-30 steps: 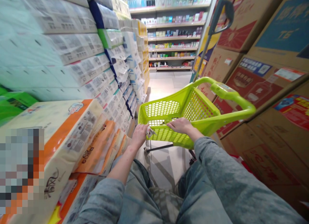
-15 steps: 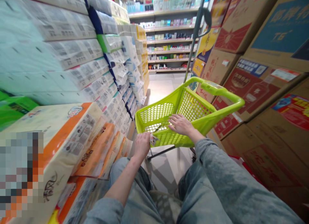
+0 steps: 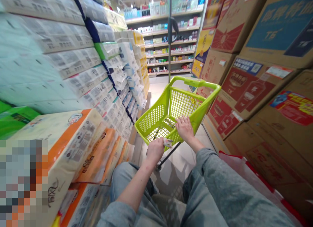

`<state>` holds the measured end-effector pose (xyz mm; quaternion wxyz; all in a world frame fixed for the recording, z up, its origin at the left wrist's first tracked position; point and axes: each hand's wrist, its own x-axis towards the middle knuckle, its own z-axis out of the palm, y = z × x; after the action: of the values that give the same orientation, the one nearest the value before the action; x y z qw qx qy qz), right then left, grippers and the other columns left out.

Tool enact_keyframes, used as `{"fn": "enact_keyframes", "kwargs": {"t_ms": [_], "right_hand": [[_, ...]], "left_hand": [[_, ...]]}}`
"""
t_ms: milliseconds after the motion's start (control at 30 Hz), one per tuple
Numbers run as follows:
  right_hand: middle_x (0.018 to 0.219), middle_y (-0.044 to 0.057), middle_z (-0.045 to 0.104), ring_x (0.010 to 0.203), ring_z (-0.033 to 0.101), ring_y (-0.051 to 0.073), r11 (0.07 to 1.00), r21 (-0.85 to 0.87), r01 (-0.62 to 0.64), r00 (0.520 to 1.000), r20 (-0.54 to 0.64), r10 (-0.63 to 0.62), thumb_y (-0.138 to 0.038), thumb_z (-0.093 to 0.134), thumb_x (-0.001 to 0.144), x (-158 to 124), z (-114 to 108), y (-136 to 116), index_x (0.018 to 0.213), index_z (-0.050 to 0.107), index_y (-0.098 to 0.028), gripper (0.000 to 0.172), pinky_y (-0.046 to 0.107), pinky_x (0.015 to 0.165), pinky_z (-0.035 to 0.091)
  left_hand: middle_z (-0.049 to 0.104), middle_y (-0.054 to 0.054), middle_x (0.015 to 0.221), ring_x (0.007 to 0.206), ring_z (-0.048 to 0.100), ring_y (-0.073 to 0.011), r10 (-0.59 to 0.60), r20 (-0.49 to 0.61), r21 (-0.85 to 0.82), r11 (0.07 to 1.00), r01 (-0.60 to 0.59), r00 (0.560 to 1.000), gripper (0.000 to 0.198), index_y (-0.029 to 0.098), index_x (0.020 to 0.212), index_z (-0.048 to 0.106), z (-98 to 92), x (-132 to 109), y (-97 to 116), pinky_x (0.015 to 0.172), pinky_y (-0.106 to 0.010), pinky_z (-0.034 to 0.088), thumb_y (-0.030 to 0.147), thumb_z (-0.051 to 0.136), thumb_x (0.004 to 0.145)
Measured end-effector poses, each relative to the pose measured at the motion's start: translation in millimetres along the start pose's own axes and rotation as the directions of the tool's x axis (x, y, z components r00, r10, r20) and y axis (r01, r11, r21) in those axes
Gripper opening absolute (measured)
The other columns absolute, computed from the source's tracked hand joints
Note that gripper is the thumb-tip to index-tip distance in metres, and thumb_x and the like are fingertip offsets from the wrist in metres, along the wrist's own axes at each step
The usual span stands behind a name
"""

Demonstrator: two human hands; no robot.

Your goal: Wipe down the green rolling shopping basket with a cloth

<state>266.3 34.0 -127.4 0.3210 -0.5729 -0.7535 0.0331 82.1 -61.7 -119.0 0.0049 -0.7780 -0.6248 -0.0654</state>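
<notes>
A lime-green shopping cart with a latticed plastic basket stands at an angle in front of my knees. No goods show in its basket. My left hand is closed at the basket's near corner. From between its thumb and fingers sticks out a small whitish printed packet, partly hidden by the hand. Over the basket's near side rim lies my right hand, its fingers bent across the edge and its thumb out of sight. The cart's handle is on the far side, away from both hands.
Stacked tissue packs line the left side, with an orange-and-cream pack close to my left arm. Cardboard cartons rise on the right. Behind the cart stands a grey pole; stocked shelves are farther back.
The cart has swung round, its handle end moving left and away. My left hand has moved right with the packet. My right hand's fingers have gone from reaching over the basket to its rim.
</notes>
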Motion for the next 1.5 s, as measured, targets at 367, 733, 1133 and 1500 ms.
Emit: {"fn": "enact_keyframes", "kwargs": {"t_ms": [367, 733, 1133, 1500], "right_hand": [[0.13, 0.009, 0.057, 0.124, 0.049, 0.023, 0.191, 0.964, -0.183, 0.937, 0.112, 0.329, -0.068, 0.004, 0.087, -18.9, -28.2, -26.8, 0.121, 0.055, -0.023, 0.077, 0.051, 0.107, 0.03], [0.139, 0.007, 0.049, 0.124, 0.049, 0.023, -0.225, 0.969, -0.101, 0.908, 0.182, 0.378, -0.068, -0.007, 0.083, -40.8, -38.6, -29.4, 0.118, 0.053, -0.031, 0.079, 0.055, 0.1, 0.036], [0.137, 0.008, 0.052, 0.124, 0.05, 0.021, -0.363, 0.931, -0.042, 0.886, 0.203, 0.417, -0.07, -0.002, 0.084, -50.9, -12.3, -40.0, 0.119, 0.054, -0.028, 0.078, 0.053, 0.105, 0.034], [0.133, 0.008, 0.055, 0.125, 0.049, 0.022, -0.304, 0.95, -0.069, 0.896, 0.194, 0.4, -0.074, 0.01, 0.083, -50.8, -6.8, -46.7, 0.116, 0.055, -0.029, 0.072, 0.051, 0.103, 0.036]], "left_hand": [[0.069, -0.01, 0.092, 0.086, 0.067, -0.0276, 0.03, 0.218, -0.108, 0.994, -0.006, 0.976, 0.033, 0.02, 0.108, 0.049, -11.2, 8.1, 33.3, 0.07, -0.034, 0.046, 0.044, 0.038, 0.088], [0.069, -0.01, 0.101, 0.094, 0.065, -0.0301, 0.048, 0.288, -0.207, 0.978, 0.014, 0.956, 0.05, 0.023, 0.11, 0.05, -15.5, 17.7, 32.1, 0.073, -0.034, 0.047, 0.063, 0.041, 0.081], [0.068, -0.011, 0.109, 0.101, 0.064, -0.0294, -0.034, 0.281, -0.286, 0.951, 0.118, 0.959, 0.064, 0.026, 0.122, 0.052, -11.0, 24.5, 28.5, 0.08, -0.038, 0.045, 0.061, 0.009, 0.09], [0.068, -0.009, 0.111, 0.104, 0.062, -0.0285, 0.004, 0.346, -0.3, 0.948, 0.107, 0.938, 0.065, 0.027, 0.128, 0.048, -16.7, 24.6, 35.6, 0.083, -0.036, 0.046, 0.069, 0.022, 0.085]]}}
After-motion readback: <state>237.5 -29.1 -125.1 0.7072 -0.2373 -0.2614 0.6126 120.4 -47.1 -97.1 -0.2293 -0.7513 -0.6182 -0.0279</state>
